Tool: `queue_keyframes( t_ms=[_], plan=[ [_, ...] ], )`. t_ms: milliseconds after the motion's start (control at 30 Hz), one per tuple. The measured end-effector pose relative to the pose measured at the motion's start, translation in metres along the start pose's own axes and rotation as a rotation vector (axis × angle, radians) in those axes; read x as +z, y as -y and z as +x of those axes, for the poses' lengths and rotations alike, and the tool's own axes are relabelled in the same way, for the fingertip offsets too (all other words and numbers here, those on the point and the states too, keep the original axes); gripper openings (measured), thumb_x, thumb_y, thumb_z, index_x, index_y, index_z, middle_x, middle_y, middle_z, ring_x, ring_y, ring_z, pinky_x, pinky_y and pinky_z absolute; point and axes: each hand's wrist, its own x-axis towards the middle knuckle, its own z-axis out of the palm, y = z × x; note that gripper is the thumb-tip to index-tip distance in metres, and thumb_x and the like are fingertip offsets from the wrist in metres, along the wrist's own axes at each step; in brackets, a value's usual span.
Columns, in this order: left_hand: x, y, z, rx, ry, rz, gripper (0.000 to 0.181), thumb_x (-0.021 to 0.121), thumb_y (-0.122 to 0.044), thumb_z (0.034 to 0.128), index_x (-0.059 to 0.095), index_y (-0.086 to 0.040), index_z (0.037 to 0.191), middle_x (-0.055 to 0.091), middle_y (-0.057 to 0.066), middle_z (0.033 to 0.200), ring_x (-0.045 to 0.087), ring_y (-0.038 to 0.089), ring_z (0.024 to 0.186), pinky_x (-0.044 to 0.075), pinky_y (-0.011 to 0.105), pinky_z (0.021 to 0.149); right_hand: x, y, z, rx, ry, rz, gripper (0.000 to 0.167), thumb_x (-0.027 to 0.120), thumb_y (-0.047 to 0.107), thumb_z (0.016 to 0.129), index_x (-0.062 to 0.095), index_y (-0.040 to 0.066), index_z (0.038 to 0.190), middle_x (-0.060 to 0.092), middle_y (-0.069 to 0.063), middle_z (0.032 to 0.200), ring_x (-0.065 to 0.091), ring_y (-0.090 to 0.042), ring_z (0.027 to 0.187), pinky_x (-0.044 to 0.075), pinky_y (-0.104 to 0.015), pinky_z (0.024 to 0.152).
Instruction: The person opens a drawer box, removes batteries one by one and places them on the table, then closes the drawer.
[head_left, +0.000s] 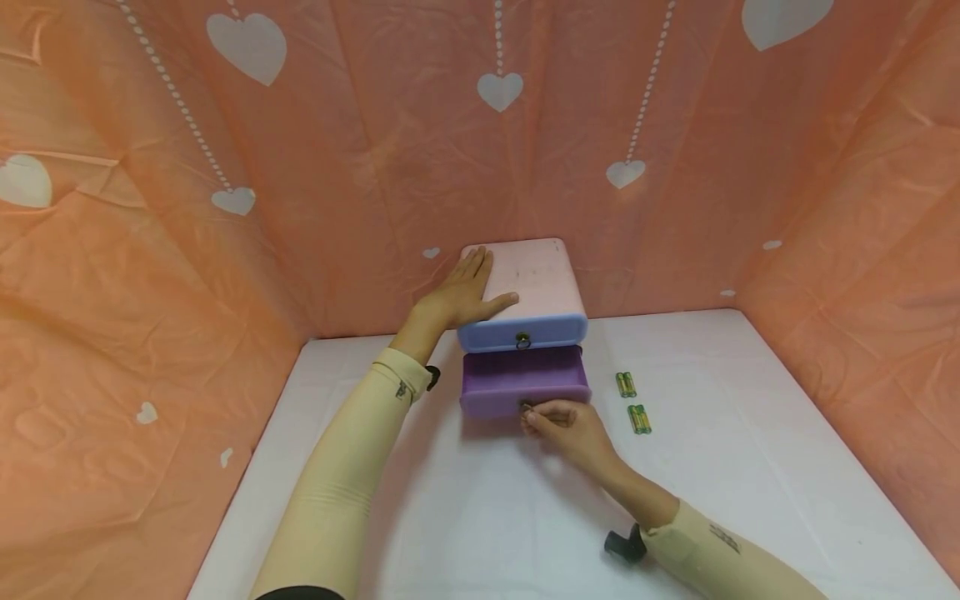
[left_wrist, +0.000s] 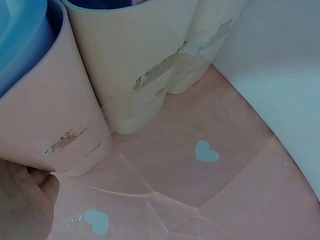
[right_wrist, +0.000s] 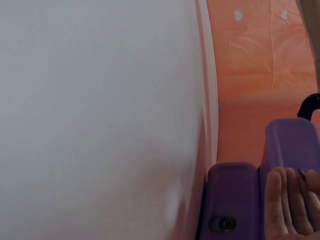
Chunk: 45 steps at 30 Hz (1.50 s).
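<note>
A small drawer cabinet with a pink top (head_left: 532, 275) stands at the back of the table. My left hand (head_left: 468, 292) rests flat on that top, fingers spread; the left wrist view catches part of this hand (left_wrist: 25, 202) against the pink shell (left_wrist: 60, 120). The blue upper drawer (head_left: 487, 336) is closed. Below it, a purple drawer (head_left: 487, 404) is pulled out, and no contents show inside. My right hand (head_left: 573, 433) pinches its ring pull (right_wrist: 302, 174) between thumb and fingers. Another purple drawer (right_wrist: 232, 192), with its own ring pull (right_wrist: 222, 223), is closed in the right wrist view.
Two pairs of green-and-yellow batteries (head_left: 626, 384) lie on the white table (head_left: 750, 467) right of the cabinet. Orange sheeting (head_left: 375, 167) with white hearts rises behind and on both sides. Cream shell sections (left_wrist: 135, 65) with worn patches show in the left wrist view.
</note>
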Motion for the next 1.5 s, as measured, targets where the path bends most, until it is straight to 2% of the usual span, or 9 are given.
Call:
queue_keyframes(
  t_ms=[233,433,733,1000,1233,1333,1500],
  plan=[
    [0.001,0.001,0.001,-0.001,-0.001,0.005,0.108,0.04,-0.076,0.1041,-0.009,-0.007,0.172,-0.016,0.012,0.179,-0.016,0.024,0.165,-0.001,0.043,0.134,0.0,-0.003,0.01,0.01,-0.02,0.024,0.021,0.076,0.009,0.101,0.076,-0.011,0.109,0.08,-0.023,0.104,0.08,-0.03,0.095,0.065,-0.041,0.087],
    [0.001,0.001,0.0,-0.005,0.0,0.007,0.108,0.04,-0.077,0.1039,-0.009,-0.008,0.172,-0.016,0.012,0.179,-0.016,0.024,0.165,0.0,0.043,0.134,0.001,-0.003,0.016,0.001,-0.035,0.032,0.022,0.075,0.008,0.101,0.076,-0.012,0.11,0.08,-0.024,0.105,0.08,-0.029,0.096,0.065,-0.035,0.086],
    [0.001,0.002,0.001,-0.004,0.001,0.002,0.109,0.041,-0.077,0.1035,-0.009,-0.008,0.172,-0.016,0.011,0.179,-0.017,0.023,0.165,-0.001,0.042,0.134,0.0,-0.003,0.025,0.002,-0.075,-0.039,0.02,0.075,0.014,0.103,0.08,-0.005,0.108,0.082,-0.016,0.101,0.081,-0.028,0.094,0.065,-0.035,0.084],
    [0.001,0.001,0.001,0.0,-0.011,0.007,0.108,0.041,-0.075,0.1042,-0.007,-0.006,0.172,-0.014,0.013,0.18,-0.015,0.025,0.166,0.0,0.042,0.134,0.0,-0.003,0.037,0.012,-0.105,-0.051,0.02,0.075,0.013,0.103,0.081,-0.005,0.106,0.082,-0.016,0.097,0.08,-0.024,0.087,0.064,-0.051,0.086],
    [0.0,0.001,0.001,0.002,-0.004,0.003,0.108,0.042,-0.075,0.1045,-0.007,-0.006,0.171,-0.014,0.013,0.18,-0.015,0.024,0.165,0.0,0.042,0.134,0.0,-0.003,0.045,0.006,-0.127,-0.029,0.019,0.075,0.011,0.102,0.081,-0.007,0.107,0.081,-0.018,0.095,0.08,-0.021,0.084,0.066,-0.036,0.079],
    [0.0,0.001,0.001,-0.002,-0.004,0.004,0.108,0.042,-0.075,0.1042,-0.007,-0.006,0.171,-0.014,0.013,0.18,-0.015,0.024,0.166,0.0,0.042,0.134,-0.001,-0.003,0.049,0.003,-0.134,-0.018,0.019,0.075,0.01,0.102,0.081,-0.007,0.107,0.081,-0.017,0.094,0.08,-0.021,0.083,0.066,-0.035,0.078],
    [-0.001,0.0,0.0,-0.004,-0.001,0.001,0.109,0.042,-0.076,0.1039,-0.007,-0.007,0.171,-0.014,0.012,0.18,-0.015,0.024,0.165,0.0,0.042,0.134,-0.002,-0.004,0.053,0.0,-0.134,-0.02,0.02,0.074,0.01,0.103,0.081,-0.008,0.107,0.081,-0.018,0.095,0.081,-0.027,0.085,0.066,-0.046,0.082]
  ],
)
